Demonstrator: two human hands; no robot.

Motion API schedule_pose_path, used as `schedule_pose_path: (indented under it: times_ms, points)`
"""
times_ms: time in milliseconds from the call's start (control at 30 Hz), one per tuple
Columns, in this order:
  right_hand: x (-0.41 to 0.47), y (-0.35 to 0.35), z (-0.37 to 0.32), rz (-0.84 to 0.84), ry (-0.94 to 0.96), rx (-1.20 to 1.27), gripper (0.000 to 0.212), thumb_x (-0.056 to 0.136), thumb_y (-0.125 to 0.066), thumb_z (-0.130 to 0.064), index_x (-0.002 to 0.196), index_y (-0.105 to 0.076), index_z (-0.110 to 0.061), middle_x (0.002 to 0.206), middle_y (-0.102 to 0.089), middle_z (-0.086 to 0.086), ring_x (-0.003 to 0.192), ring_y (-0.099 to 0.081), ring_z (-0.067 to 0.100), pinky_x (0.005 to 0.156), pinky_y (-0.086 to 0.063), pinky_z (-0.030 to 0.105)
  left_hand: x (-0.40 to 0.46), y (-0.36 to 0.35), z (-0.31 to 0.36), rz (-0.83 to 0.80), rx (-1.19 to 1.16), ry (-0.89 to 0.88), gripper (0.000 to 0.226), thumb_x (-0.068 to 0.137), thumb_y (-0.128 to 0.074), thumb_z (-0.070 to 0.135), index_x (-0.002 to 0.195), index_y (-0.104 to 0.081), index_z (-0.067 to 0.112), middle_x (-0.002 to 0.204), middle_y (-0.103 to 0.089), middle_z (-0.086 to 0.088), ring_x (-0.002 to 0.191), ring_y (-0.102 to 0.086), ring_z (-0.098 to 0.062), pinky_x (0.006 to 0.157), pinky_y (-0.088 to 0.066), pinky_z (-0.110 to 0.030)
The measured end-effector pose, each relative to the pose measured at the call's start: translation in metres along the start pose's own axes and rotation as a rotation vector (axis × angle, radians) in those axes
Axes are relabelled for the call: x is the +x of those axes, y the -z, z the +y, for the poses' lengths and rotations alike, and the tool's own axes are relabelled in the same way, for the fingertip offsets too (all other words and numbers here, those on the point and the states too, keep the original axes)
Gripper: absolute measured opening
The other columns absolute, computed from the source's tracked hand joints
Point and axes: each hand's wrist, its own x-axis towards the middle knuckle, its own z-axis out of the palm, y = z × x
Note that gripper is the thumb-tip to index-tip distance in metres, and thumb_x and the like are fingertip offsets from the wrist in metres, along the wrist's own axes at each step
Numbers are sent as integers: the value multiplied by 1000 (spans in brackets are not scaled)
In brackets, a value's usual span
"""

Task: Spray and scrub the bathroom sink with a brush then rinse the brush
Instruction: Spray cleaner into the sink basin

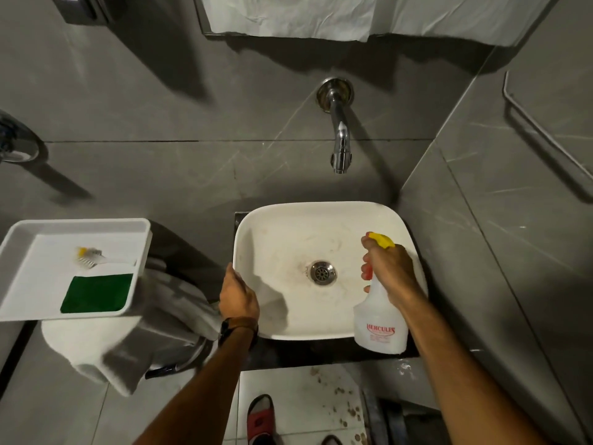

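A white square sink (288,232) with a metal drain (322,273) sits below a chrome wall faucet (340,136). Faint brownish smears mark the basin. My right hand (390,271) grips the neck of a white spray bottle (380,329) with a yellow nozzle, held over the sink's right side, fingers on the red trigger. My left hand (238,295) rests on the sink's left rim, fingers curled over the edge. A small brush (91,255) with a yellow end lies in a white tray (19,252) at the left.
A green scrub pad (98,293) lies in the tray beside the brush. Grey cloth (167,316) is draped under the tray. Grey tiled walls close in behind and on the right, with a rail (545,136) on the right wall. A foot in a red sandal (261,419) stands on the stained floor.
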Motion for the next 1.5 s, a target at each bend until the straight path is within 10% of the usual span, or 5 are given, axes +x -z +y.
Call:
schedule_pose_path:
  times_ms: [600,967,1300,1500]
  points:
    - [-4,26,28,13,-29,51,48,79,-74,-58,74,-71,-10,61,-68,8,43,-60,24,44,-55,34,-2,0,-1,-18,-21,-5,37,93,-40,16,129,-48,21,116,-65,-17,101,-61,-43,86,-50,-51]
    - [-78,-19,48,-388,17,-114,43,78,-73,-62,71,-73,-19,56,-62,-1,42,-58,17,41,-51,28,-5,3,3,-30,-16,-3,33,94,-39,18,125,-48,23,112,-66,-16,96,-62,-42,80,-51,-47]
    - [-75,11,80,-255,15,-355,69,68,-63,-79,76,-71,-11,58,-73,7,44,-67,22,45,-54,30,-1,1,-1,-29,5,8,35,96,-35,24,129,-46,23,115,-66,-16,98,-63,-41,82,-53,-50]
    - [-54,69,99,-105,-45,-236,50,81,-75,-58,66,-68,-10,56,-67,10,42,-60,25,44,-51,33,-2,1,-1,-22,-2,-4,33,95,-37,23,127,-46,23,115,-66,-16,98,-63,-42,82,-52,-53]
